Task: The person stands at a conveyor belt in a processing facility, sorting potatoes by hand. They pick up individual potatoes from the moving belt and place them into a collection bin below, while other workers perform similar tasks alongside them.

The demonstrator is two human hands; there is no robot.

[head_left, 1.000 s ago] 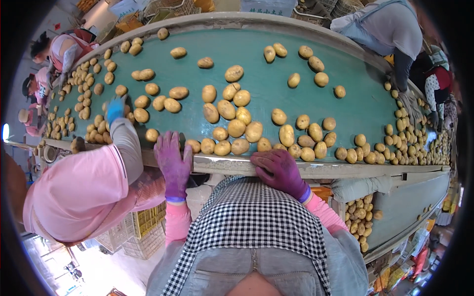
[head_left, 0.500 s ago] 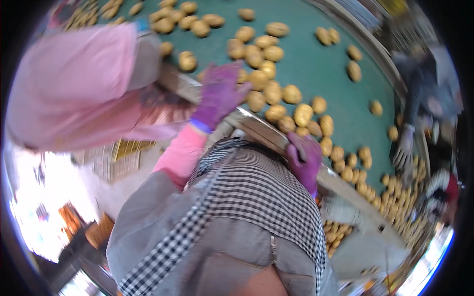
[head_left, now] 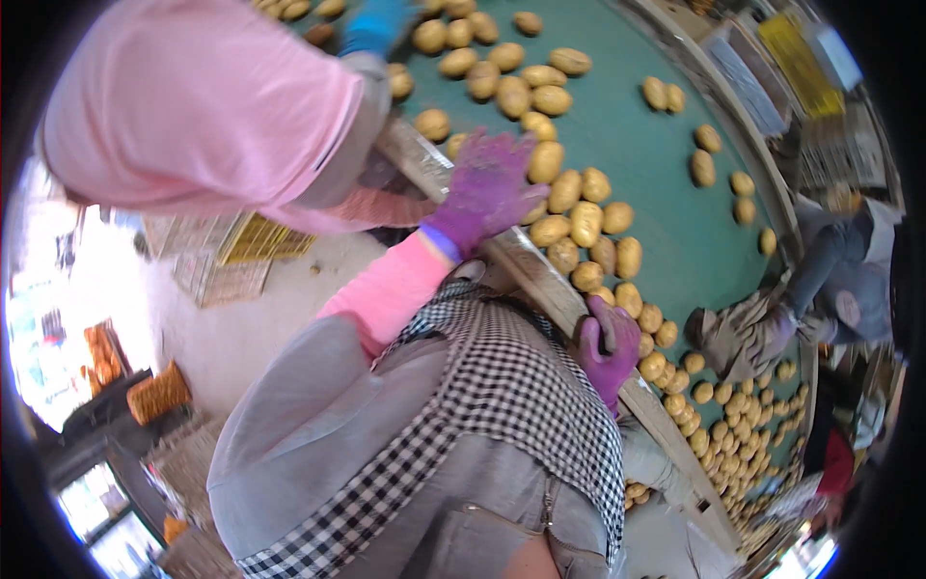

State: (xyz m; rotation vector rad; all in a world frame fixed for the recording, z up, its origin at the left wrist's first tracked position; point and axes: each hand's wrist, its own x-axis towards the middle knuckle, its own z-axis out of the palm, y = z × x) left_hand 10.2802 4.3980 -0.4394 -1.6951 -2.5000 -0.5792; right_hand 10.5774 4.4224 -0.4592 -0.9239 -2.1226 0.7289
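Note:
My left hand (head_left: 487, 188), in a purple glove, is stretched out with fingers apart at the near edge of the green belt (head_left: 632, 125). Its fingers lie beside potatoes (head_left: 546, 161), with none seen inside the hand. Farther right, my right hand (head_left: 610, 349), also purple-gloved, is curled over the wooden rail (head_left: 540, 280) that borders the belt. No potato shows in it; a loose row of potatoes (head_left: 586, 224) runs along the rail between the two hands.
On my left leans a person in a pink head covering (head_left: 203, 106), a blue glove (head_left: 379, 26) over the belt. Across it, another person (head_left: 844, 275) handles brown cloth (head_left: 733, 338). Potatoes crowd the belt's right end (head_left: 748, 434). Yellow crates (head_left: 275, 236) stand on the floor.
The view has shifted, with the rail and both hands appearing farther right and lower. Potatoes near my left hand have changed position. The person across now has brown cloth at the hands.

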